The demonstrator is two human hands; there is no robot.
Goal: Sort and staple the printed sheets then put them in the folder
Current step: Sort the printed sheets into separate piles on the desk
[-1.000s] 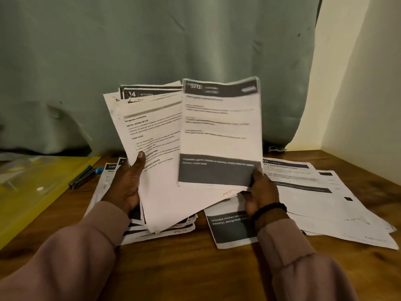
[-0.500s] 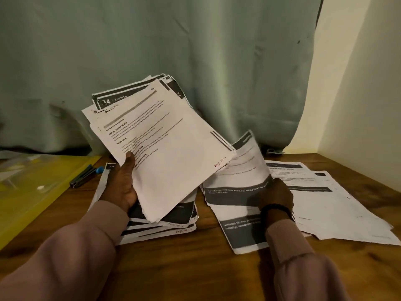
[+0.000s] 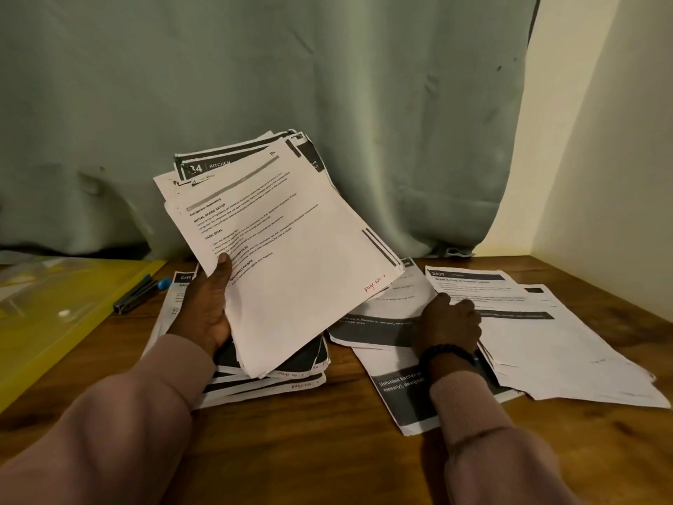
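Still deep in the sorting step, nowhere near stapling. Left hand [image 3: 207, 308] holding up a fanned bundle of printed sheets [image 3: 291, 256], thumb clamped across the front page, fingers wrapped behind. Top page marked in red ink near its lower right corner, looks like a page number. Right hand [image 3: 449, 322] down on the worktop [image 3: 327, 450], resting on a sheet with a dark band [image 3: 375, 328], fingers curled at its right edge; pinching or just pressing, can't tell from this angle.

Three piles going on the worktop: one stack under the left hand [image 3: 269, 380], the middle pile under the right hand, and a spread of pages far right [image 3: 553, 344]. Yellow folder [image 3: 47, 322] lying flat at the left edge, well apart from the piles. Dark stapler-looking tool [image 3: 133, 295] just beside it, with something blue-tipped next to that.

Next move, probably: free the right hand, reach back to the bundle, peel off the top page, read the number, pick the matching pile.

Compared with a second ago: the dark-banded page held up in the right hand then, now down on the middle pile. Bundle tilted further over to the left too.
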